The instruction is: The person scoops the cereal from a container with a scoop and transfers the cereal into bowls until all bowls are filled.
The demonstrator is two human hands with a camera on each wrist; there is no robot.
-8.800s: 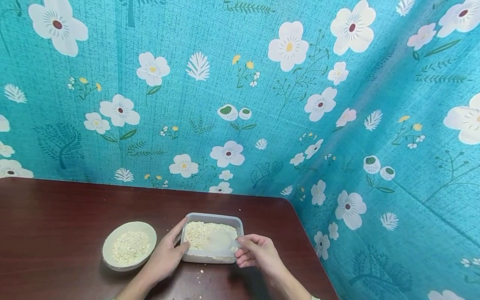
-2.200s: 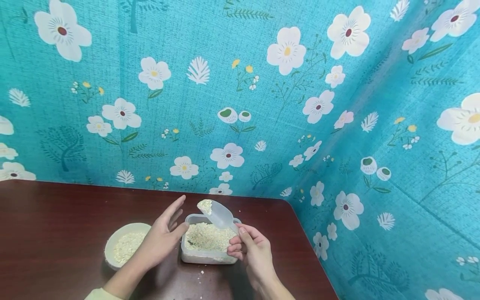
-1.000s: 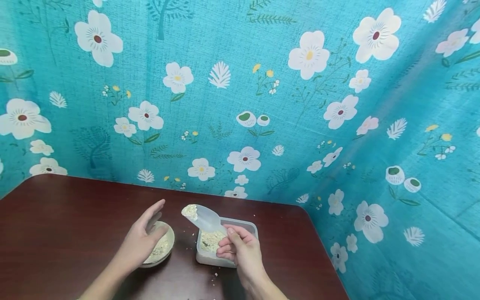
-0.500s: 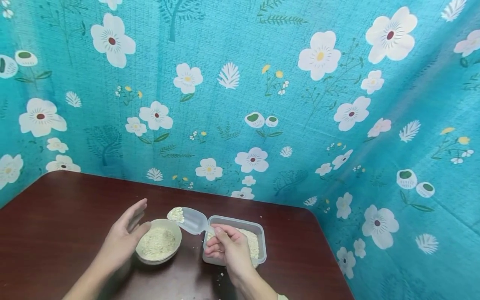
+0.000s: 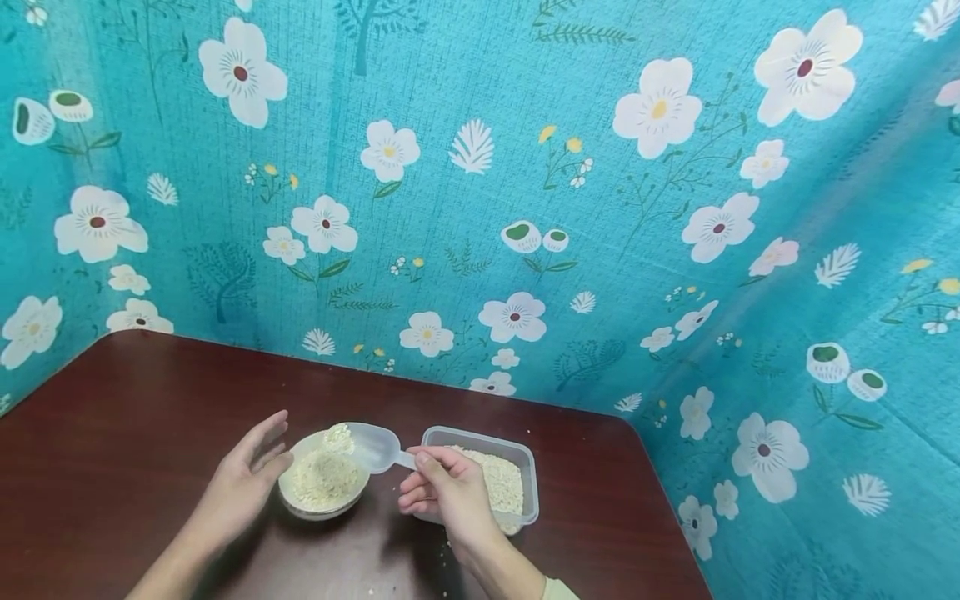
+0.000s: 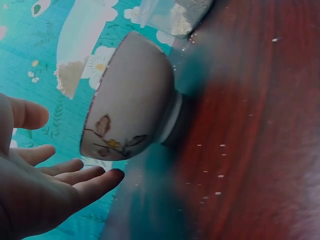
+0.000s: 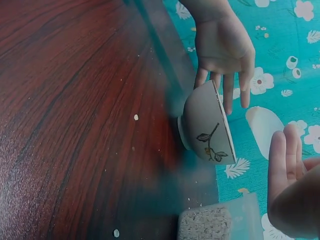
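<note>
My right hand (image 5: 453, 492) pinches the handle of a translucent plastic scoop (image 5: 377, 447). The scoop's tip reaches over a pale bowl (image 5: 313, 514), with rolled oats (image 5: 339, 438) gathered at its front edge. More oats lie heaped in the bowl. Beside the bowl's left rim is my left hand (image 5: 236, 492), fingers spread and relaxed, holding nothing. In the left wrist view, the bowl (image 6: 132, 95) stands upright and shows a leaf and flower pattern, its rim just beyond the fingertips. The scoop (image 7: 265, 129) hangs above the rim in the right wrist view.
A clear rectangular container (image 5: 532, 487) of oats stands right of the bowl, partly behind my right hand. Stray flakes dot the dark wooden table (image 5: 202, 375). A blue flowered cloth (image 5: 450, 208) hangs behind and along the right side.
The scoop was in the container's oats, then rose loaded and moved left over the bowl. My left hand left the container and moved to the bowl's left side. The view shifted left.
</note>
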